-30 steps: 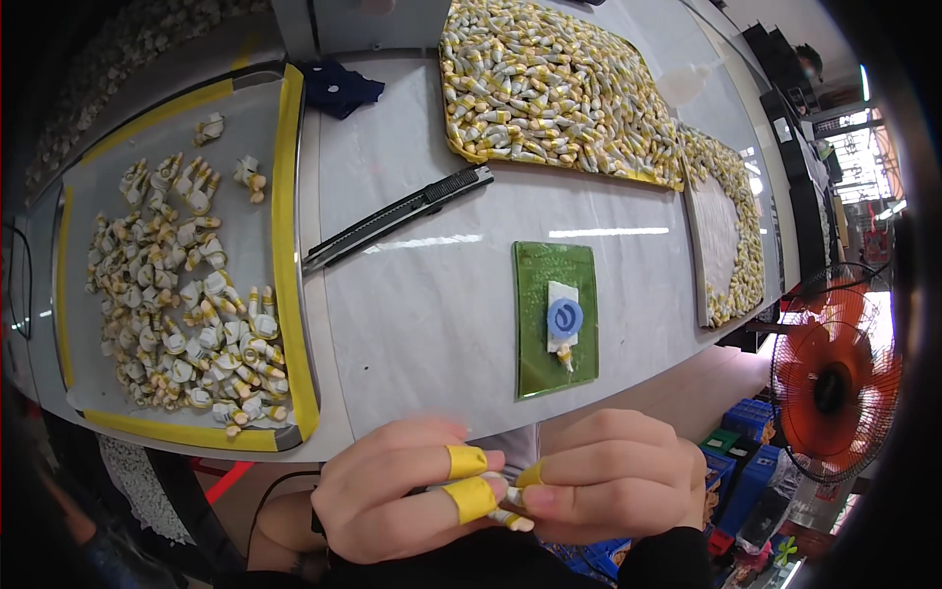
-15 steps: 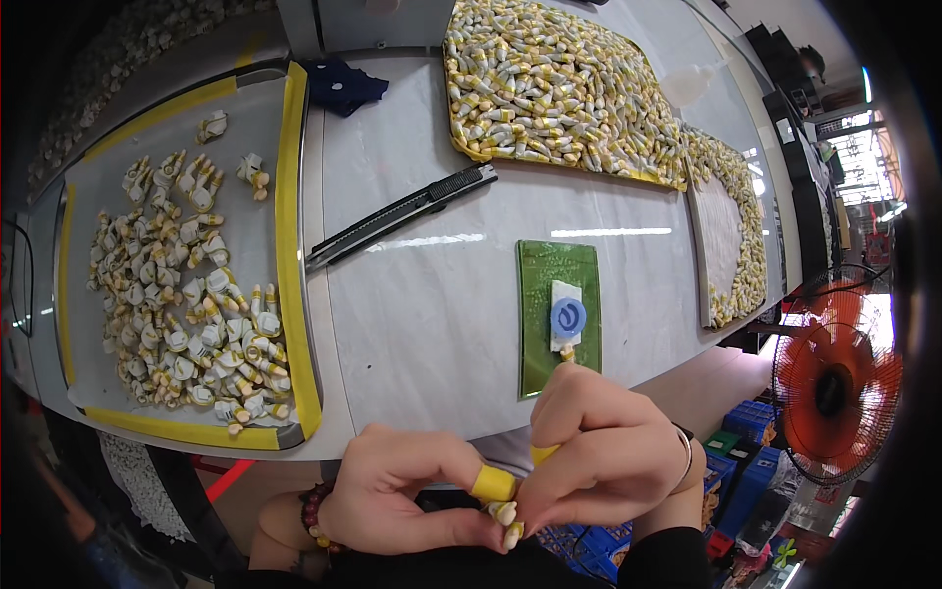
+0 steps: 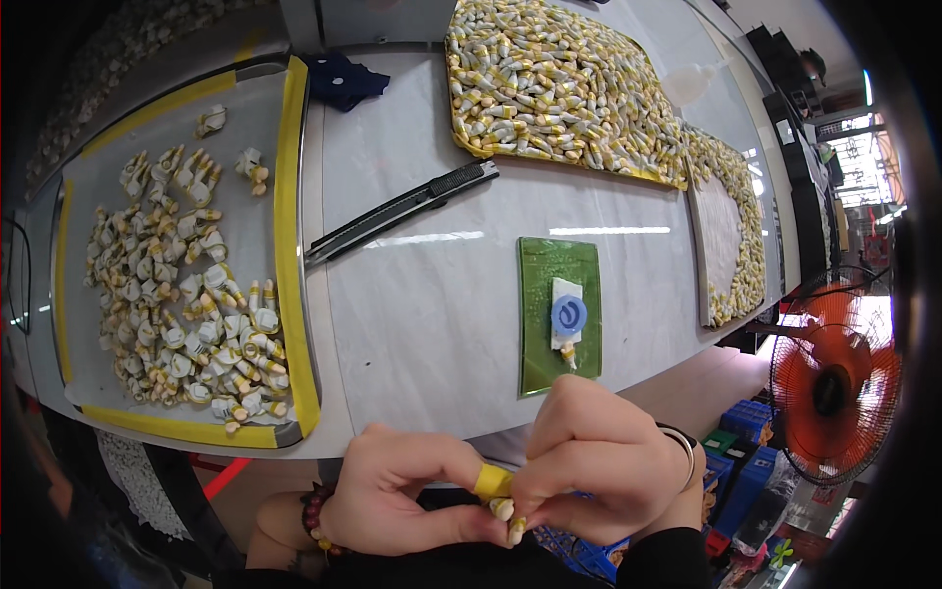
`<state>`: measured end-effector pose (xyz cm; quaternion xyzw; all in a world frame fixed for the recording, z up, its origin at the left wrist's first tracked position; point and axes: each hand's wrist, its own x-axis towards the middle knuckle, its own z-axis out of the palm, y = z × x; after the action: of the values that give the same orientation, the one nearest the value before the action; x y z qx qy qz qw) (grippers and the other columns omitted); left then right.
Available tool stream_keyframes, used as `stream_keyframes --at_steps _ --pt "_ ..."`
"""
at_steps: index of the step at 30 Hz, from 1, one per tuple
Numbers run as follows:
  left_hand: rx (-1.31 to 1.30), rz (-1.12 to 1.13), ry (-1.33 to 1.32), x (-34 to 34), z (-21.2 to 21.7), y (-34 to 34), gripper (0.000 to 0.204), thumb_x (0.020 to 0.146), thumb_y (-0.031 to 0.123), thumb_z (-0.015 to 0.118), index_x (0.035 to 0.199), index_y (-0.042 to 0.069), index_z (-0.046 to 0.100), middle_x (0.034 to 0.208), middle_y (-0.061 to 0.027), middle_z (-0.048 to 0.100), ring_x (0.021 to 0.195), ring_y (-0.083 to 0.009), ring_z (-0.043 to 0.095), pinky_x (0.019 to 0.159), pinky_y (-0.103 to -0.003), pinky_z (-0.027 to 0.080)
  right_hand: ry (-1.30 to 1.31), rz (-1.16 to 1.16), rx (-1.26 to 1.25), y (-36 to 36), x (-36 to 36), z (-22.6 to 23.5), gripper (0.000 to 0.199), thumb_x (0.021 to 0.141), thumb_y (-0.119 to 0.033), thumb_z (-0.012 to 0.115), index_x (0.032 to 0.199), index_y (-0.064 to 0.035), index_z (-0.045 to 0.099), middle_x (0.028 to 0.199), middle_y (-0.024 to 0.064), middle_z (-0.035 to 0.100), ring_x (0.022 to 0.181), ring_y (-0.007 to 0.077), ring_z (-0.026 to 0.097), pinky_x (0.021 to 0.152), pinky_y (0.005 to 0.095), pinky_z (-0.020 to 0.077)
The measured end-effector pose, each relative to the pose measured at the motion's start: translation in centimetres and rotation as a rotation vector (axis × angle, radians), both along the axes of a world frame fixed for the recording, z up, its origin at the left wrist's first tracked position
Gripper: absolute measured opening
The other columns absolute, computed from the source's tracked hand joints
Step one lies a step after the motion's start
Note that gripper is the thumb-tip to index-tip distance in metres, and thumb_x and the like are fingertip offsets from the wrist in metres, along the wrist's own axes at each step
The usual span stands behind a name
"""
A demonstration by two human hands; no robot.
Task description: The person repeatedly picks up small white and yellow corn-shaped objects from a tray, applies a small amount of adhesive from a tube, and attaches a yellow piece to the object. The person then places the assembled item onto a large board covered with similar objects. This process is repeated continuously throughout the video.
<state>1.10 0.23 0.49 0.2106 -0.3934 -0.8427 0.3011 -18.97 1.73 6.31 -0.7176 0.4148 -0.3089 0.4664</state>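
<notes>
Close to my body, my left hand (image 3: 407, 491) is closed in a pinch, with a yellow cover on its index finger. Between its thumb and that finger is a small cream-and-yellow piece (image 3: 502, 508). My right hand (image 3: 594, 461) meets it, thumb and fingers pinching at a second cream-tipped piece (image 3: 517, 531) just below. The fingers hide most of both pieces. Beyond the right hand lies a green mat (image 3: 535, 363). A round blue part (image 3: 568, 315) rests there on a white block, and a small yellow-banded piece (image 3: 569, 355) sticks out at its near end.
At left, a yellow-taped tray (image 3: 299, 196) holds many white-and-yellow assembled pieces. A black utility knife (image 3: 402, 211) lies beside it on the table. Two trays of small yellow-banded pieces (image 3: 559, 88) stand at the back and right. An orange fan (image 3: 834, 378) is at far right.
My right hand has shifted slightly, baring more of the small piece on the green mat. Both hands stay together around the small pieces.
</notes>
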Motion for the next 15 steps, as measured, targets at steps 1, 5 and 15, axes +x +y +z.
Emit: stream_keyframes --at_steps 1,5,15 --pt "-0.005 0.004 0.008 -0.1 0.0 0.1 0.018 0.074 0.009 0.077 0.086 0.0 0.067 0.08 -0.0069 0.07 0.074 -0.0111 0.067 0.068 -0.021 0.051 -0.008 0.004 -0.006 0.0 0.0 0.0 0.016 0.068 -0.009 0.076 0.079 -0.0061 0.065 0.076 0.0032 0.05 0.065 0.0174 0.051 0.054 0.0281 0.038" --pt "-0.041 0.02 0.032 -0.2 -0.1 0.2 0.019 0.074 0.011 0.077 0.086 0.001 0.067 0.08 -0.0064 0.069 0.073 -0.0111 0.067 0.066 -0.02 0.05 -0.032 0.005 -0.003 0.0 0.0 -0.1 0.015 0.07 -0.009 0.076 0.079 -0.0059 0.064 0.076 0.0034 0.05 0.065 0.0178 0.051 0.055 0.0283 0.0381" --pt "-0.209 -0.047 -0.079 0.1 0.9 -1.1 0.023 0.073 0.009 0.077 0.092 0.001 0.066 0.083 -0.0061 0.069 0.075 -0.0119 0.067 0.067 -0.021 0.05 -0.057 -0.115 0.03 0.9 -0.1 -0.3 0.014 0.073 -0.014 0.076 0.074 -0.0063 0.064 0.076 0.0027 0.05 0.066 0.0173 0.05 0.057 0.0279 0.0389"
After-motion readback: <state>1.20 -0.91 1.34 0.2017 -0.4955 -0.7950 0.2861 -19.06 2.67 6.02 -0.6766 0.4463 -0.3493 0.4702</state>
